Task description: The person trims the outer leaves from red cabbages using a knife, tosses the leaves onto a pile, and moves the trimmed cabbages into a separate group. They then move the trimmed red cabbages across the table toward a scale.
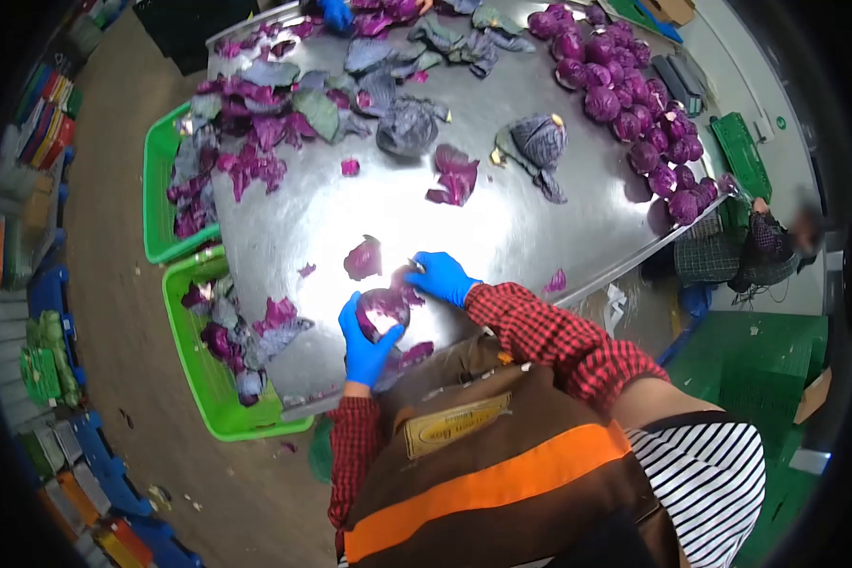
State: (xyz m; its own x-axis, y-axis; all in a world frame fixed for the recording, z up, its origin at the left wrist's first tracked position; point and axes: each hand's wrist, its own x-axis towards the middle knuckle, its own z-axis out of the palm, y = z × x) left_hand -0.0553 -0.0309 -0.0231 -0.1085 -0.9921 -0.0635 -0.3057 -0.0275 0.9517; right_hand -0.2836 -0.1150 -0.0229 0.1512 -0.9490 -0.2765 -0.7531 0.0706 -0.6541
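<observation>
Left hand [367, 350] cradles a round, glossy purple cabbage [382, 315] with pale patches; right hand [441, 278] grips a torn leaf [408, 285].

Gloved hands [367, 350] at purple cabbage [381, 315], metal table [587, 227] beneath.

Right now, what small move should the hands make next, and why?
Probably ease the right hand away, drawing the loose purple leaf off the red cabbage: the left hand holds the cabbage, the right is at that leaf, and a detached leaf lies nearby.
</observation>
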